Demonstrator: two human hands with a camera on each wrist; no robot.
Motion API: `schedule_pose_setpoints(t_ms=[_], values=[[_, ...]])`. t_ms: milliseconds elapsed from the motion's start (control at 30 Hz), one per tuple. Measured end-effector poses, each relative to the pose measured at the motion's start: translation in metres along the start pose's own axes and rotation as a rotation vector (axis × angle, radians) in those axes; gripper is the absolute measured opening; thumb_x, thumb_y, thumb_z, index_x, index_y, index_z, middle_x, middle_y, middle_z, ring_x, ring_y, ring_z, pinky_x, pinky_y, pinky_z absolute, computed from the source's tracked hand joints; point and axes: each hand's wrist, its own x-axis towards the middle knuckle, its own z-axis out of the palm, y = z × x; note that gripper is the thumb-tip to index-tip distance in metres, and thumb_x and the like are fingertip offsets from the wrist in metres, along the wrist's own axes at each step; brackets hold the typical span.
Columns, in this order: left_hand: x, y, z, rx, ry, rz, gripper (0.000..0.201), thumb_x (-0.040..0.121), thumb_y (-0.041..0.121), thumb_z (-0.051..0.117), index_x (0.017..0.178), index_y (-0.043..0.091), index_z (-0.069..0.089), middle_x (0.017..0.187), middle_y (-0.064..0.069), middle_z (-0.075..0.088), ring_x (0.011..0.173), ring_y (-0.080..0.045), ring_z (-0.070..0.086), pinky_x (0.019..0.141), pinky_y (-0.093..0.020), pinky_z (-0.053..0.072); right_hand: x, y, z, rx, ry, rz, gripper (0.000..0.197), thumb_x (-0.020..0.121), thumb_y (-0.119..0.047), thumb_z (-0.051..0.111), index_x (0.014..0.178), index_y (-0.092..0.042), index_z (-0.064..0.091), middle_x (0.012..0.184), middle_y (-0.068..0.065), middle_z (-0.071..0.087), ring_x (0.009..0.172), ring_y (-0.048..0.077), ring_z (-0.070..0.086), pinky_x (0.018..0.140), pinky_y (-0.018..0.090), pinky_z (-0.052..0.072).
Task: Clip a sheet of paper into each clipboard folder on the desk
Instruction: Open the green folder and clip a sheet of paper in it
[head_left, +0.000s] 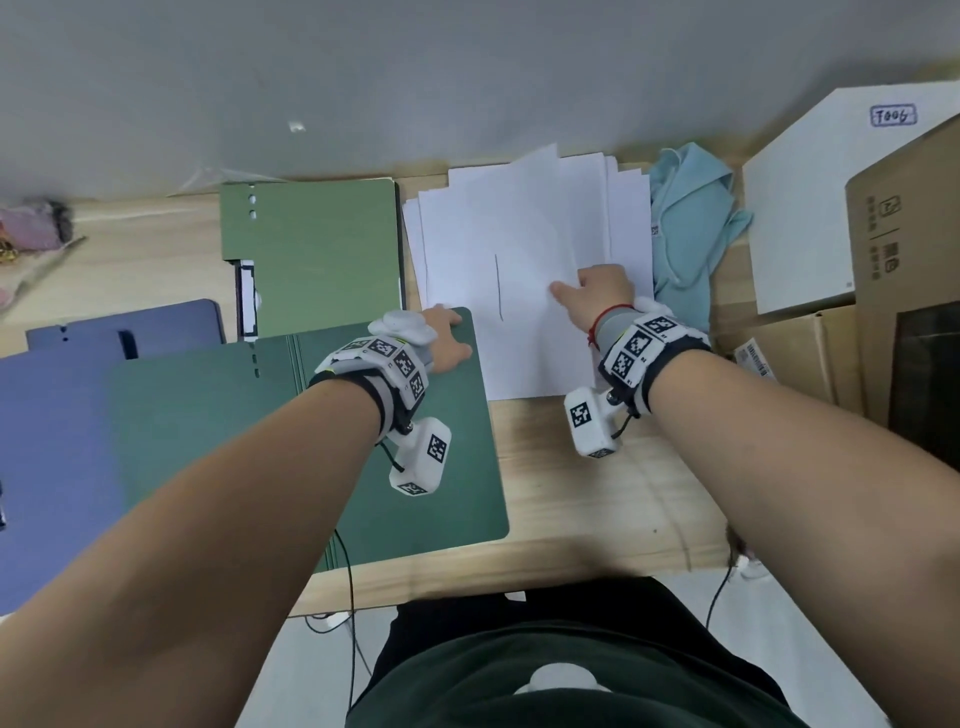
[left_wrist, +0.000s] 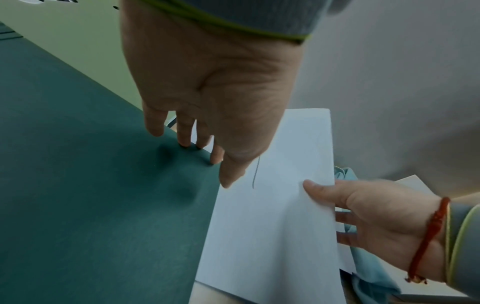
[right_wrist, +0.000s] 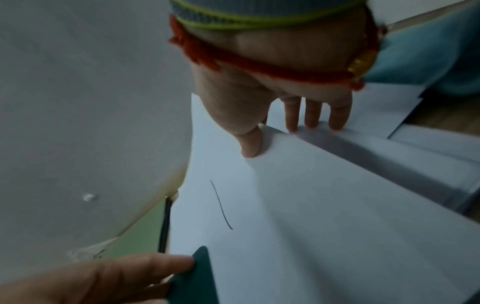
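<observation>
Right hand (head_left: 597, 296) pinching white sheet (head_left: 519, 291) with 1 pen stroke; left hand (head_left: 447, 340) gripping dark green folder (head_left: 441, 467).

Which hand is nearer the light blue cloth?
Right. The right hand pinches the top white paper sheet beside the light blue cloth; the left hand grips the dark green folder, across the paper.

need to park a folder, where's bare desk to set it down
Bare wood lies along the near edge, bordered by the dark green folder, the paper stack and the cardboard boxes. The left side is crowded with overlapping folders.
</observation>
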Motion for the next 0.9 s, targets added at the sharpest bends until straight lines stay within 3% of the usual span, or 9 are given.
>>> schedule_pose_setpoints(t_ms=[67, 133, 300, 367, 467, 533, 633, 733, 900], values=[[0.000, 0.001, 0.001, -0.003, 0.002, 0.010, 0.062, 0.093, 0.034, 0.056, 0.149, 0.018, 0.035, 0.150, -0.003, 0.039, 0.126, -0.028, 0.051, 0.099, -0.039, 0.045, 0.008, 0.006, -0.005, -0.084, 0.017, 0.036, 0.040, 0.085, -0.044, 0.058, 0.103, -0.011, 0.069, 0.119, 0.008, 0.056, 0.110, 0.033, 0.053, 0.086, 0.032, 0.047], [-0.001, 0.002, 0.002, -0.012, 0.007, 0.012, 0.063, 0.092, 0.033, 0.057, 0.149, 0.018, 0.035, 0.147, -0.003, 0.040, 0.123, -0.028, 0.052, 0.097, -0.041, 0.046, 0.011, 0.007, -0.008, -0.085, 0.025, 0.063, 0.049, 0.084, -0.044, 0.058, 0.121, -0.011, 0.064, 0.135, 0.011, 0.049, 0.117, 0.037, 0.052, 0.096, 0.039, 0.048], [-0.001, 0.002, 0.002, 0.015, -0.011, 0.019, 0.062, 0.094, 0.033, 0.055, 0.150, 0.018, 0.035, 0.153, -0.003, 0.034, 0.131, -0.028, 0.047, 0.103, -0.039, 0.042, 0.012, 0.006, -0.009, 0.237, 0.039, 0.098, 0.072, 0.084, -0.029, 0.072, 0.140, -0.013, 0.030, 0.139, 0.012, 0.044, 0.109, 0.030, 0.054, 0.078, 0.034, 0.048], [0.001, 0.002, 0.002, 0.014, -0.022, 0.025, 0.062, 0.093, 0.033, 0.056, 0.150, 0.018, 0.035, 0.156, -0.004, 0.031, 0.135, -0.027, 0.043, 0.107, -0.040, 0.039, 0.011, 0.009, -0.011, 0.374, 0.018, 0.127, 0.075, 0.083, -0.025, 0.075, 0.141, -0.010, 0.029, 0.140, 0.010, 0.046, 0.115, 0.027, 0.054, 0.082, 0.032, 0.047], [0.002, 0.001, 0.001, 0.034, -0.043, 0.030, 0.062, 0.094, 0.035, 0.055, 0.150, 0.019, 0.034, 0.157, -0.004, 0.029, 0.137, -0.028, 0.041, 0.109, -0.040, 0.037, 0.011, 0.013, -0.011, 0.345, -0.090, 0.061, 0.047, 0.087, -0.022, 0.070, 0.128, -0.004, 0.054, 0.125, 0.011, 0.061, 0.111, 0.027, 0.059, 0.080, 0.026, 0.044], [0.003, -0.002, 0.000, 0.020, -0.042, 0.031, 0.062, 0.094, 0.037, 0.055, 0.150, 0.020, 0.035, 0.155, -0.002, 0.032, 0.135, -0.027, 0.043, 0.109, -0.040, 0.038, 0.008, 0.014, -0.011, 0.314, -0.137, 0.032, 0.036, 0.091, -0.020, 0.066, 0.121, -0.003, 0.060, 0.115, 0.012, 0.063, 0.105, 0.027, 0.060, 0.079, 0.026, 0.044], [0.002, -0.004, -0.002, -0.082, 0.009, 0.010, 0.062, 0.092, 0.036, 0.059, 0.148, 0.020, 0.038, 0.151, -0.002, 0.041, 0.132, -0.027, 0.047, 0.107, -0.039, 0.040, 0.005, 0.015, -0.015, 0.331, -0.077, -0.011, 0.029, 0.090, -0.020, 0.065, 0.116, -0.007, 0.064, 0.110, 0.008, 0.066, 0.103, 0.027, 0.063, 0.085, 0.030, 0.050], [0.002, -0.007, -0.010, -0.234, 0.092, -0.030, 0.069, 0.088, 0.037, 0.065, 0.147, 0.019, 0.036, 0.144, -0.007, 0.048, 0.121, -0.029, 0.055, 0.101, -0.040, 0.046, 0.000, 0.015, -0.030, 0.360, 0.017, -0.095, 0.027, 0.091, -0.016, 0.062, 0.116, -0.006, 0.066, 0.109, 0.007, 0.068, 0.101, 0.025, 0.063, 0.088, 0.031, 0.050], [-0.006, -0.003, -0.029, -0.812, 0.256, 0.034, 0.090, 0.080, 0.022, 0.080, 0.150, 0.009, 0.026, 0.149, -0.009, 0.041, 0.133, -0.027, 0.046, 0.109, -0.041, 0.041, -0.015, 0.007, -0.056, 0.513, 0.055, -0.203, 0.029, 0.092, -0.013, 0.063, 0.120, -0.003, 0.064, 0.110, 0.007, 0.066, 0.097, 0.016, 0.059, 0.081, 0.023, 0.045]])
